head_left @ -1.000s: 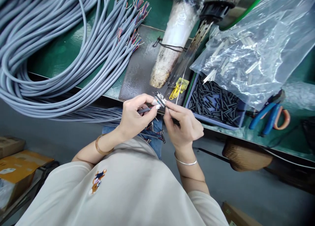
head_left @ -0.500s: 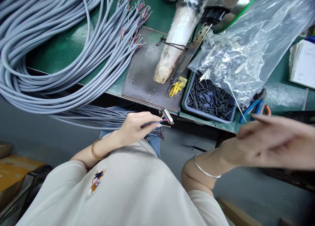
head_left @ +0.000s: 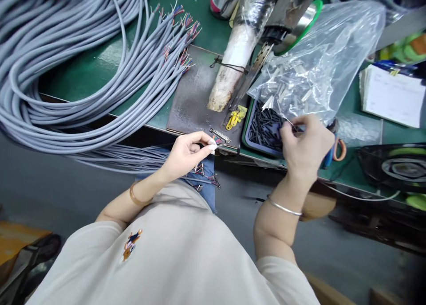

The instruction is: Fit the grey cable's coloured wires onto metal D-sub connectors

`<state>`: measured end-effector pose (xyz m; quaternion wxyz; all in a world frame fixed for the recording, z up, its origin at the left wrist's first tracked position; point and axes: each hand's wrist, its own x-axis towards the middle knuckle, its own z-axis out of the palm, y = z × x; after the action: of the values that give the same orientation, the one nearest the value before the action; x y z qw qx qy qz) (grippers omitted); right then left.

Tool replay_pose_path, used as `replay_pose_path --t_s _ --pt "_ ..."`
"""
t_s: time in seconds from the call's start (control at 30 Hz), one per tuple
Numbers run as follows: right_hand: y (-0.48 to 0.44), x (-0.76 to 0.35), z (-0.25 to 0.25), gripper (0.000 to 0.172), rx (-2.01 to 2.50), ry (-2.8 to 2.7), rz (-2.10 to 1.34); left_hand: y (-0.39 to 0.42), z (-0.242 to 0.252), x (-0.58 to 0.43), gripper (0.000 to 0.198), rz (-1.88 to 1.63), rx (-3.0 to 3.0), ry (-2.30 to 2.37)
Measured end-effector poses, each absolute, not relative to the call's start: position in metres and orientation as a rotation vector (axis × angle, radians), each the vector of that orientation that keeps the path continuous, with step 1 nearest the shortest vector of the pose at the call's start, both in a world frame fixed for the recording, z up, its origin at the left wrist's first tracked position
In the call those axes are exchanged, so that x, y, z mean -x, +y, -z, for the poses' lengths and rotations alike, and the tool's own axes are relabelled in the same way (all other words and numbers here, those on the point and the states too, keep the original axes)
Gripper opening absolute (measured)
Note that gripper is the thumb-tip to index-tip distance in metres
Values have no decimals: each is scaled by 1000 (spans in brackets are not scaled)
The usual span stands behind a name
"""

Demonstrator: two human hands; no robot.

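Observation:
My left hand (head_left: 186, 154) is closed in a pinch on a grey cable end with a metal multi-pin connector (head_left: 219, 136), held at the bench's front edge. My right hand (head_left: 304, 143) is over the blue tray (head_left: 248, 127) of short black tubing pieces (head_left: 266, 125), with its fingers pinched together; what they hold is too small to make out. Several finished connectors lie on my lap (head_left: 204, 174).
A large bundle of grey cables (head_left: 66, 74) with stripped coloured ends covers the left of the green bench. A dark metal plate (head_left: 196, 96), a wrapped tool (head_left: 233, 65), a clear bag of metal parts (head_left: 316, 65), blue-handled pliers (head_left: 333, 147) and papers (head_left: 392, 94) lie around.
My right hand left the connector, swung out to the right, then came in over the tray of black tubing. My left hand kept hold of the connector cable.

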<state>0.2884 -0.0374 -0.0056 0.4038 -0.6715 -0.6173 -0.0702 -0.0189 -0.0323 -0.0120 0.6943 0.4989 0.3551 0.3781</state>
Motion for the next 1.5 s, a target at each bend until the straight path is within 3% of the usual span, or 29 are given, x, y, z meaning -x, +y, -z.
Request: replay_pose_path --t_s 0.07,0.17,0.27,0.37,0.67,0.77,0.87,0.97,1.13,1.3,1.5 --pt "-52 -262 -3 8 1654 -1442 181 -32 13 17 18 -874 -1128 838" --pt "-76 -213 -14 9 1595 -1467 -6 -34 12 14 15 -895 -1179 870" --pt "-89 -176 -19 9 1526 -1518 -479 -37 10 12 13 -894 -1220 896" --pt "-89 -164 -17 12 1570 -1458 -589 -39 8 11 12 -894 -1250 916" --pt "-87 -160 -13 9 1479 -1626 -568 -40 9 11 7 -912 -1385 887" --pt "-90 -155 -9 7 1424 -1688 -446 -42 14 13 22 -977 -1362 774" --pt "-93 -159 -7 21 1432 -1601 -270 -43 18 15 27 -1040 -1416 689" --pt "-91 -168 -8 26 1538 -1496 -242 -42 19 14 18 -1121 -1566 653" --pt "-86 -169 -8 20 1580 -1519 -584 -40 19 13 1 -1258 -1781 644" --pt "-85 -163 -3 24 1578 -1485 -592 -41 18 15 3 -1215 -1786 682" --pt "-83 -159 -3 22 1503 -1389 -355 -39 13 11 9 -1076 -1413 857"
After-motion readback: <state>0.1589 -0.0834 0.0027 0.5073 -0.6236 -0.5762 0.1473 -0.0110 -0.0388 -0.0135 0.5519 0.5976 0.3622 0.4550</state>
